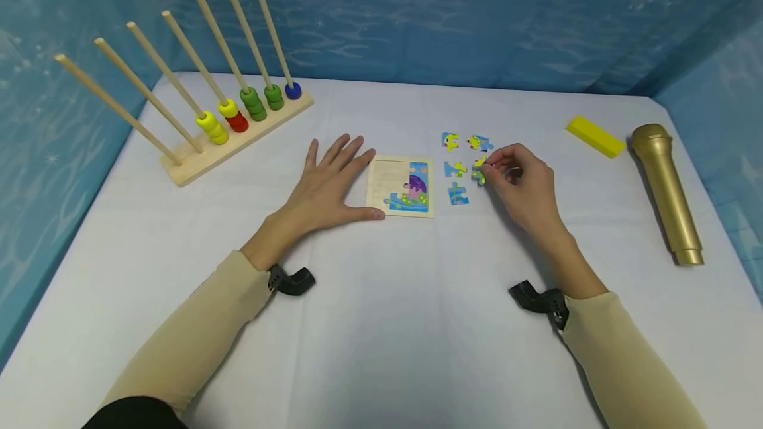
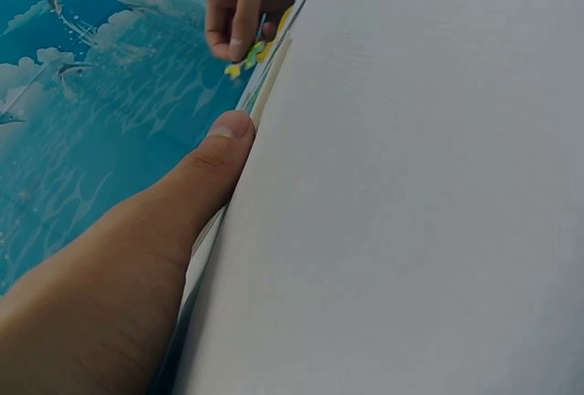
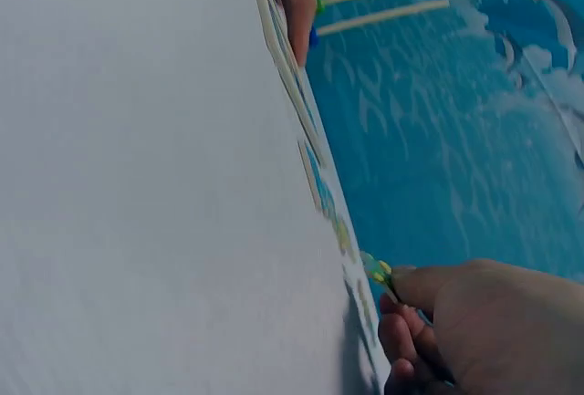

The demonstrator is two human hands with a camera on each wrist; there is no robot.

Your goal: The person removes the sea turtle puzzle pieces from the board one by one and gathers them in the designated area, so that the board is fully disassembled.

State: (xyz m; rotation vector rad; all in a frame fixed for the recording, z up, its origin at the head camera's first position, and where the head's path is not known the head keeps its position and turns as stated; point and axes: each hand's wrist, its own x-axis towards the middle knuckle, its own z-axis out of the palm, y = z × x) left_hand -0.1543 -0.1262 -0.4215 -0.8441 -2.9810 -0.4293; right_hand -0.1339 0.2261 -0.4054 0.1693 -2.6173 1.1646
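Note:
A square wooden puzzle board point(image 1: 387, 177) lies mid-table, its right side and lower part filled with pieces showing a purple shape over blue and green. My left hand point(image 1: 328, 187) is spread flat at the board's left edge, thumb at the lower left corner and fingertips by the upper left. Between thumb and fingers my right hand point(image 1: 524, 181) pinches a yellow-green puzzle piece point(image 3: 376, 267), right of the board. Several loose pieces lie between board and right hand, among them a blue piece point(image 1: 457, 194) and a yellow-and-blue piece point(image 1: 450, 142).
At the back left stands a wooden peg abacus point(image 1: 238, 141) with tall rods and coloured beads. To the right lie a yellow block point(image 1: 595, 136) and a gold cylinder with a wider head point(image 1: 667, 197). A blue patterned curtain point(image 1: 417, 18) hangs behind the white table point(image 1: 369, 349).

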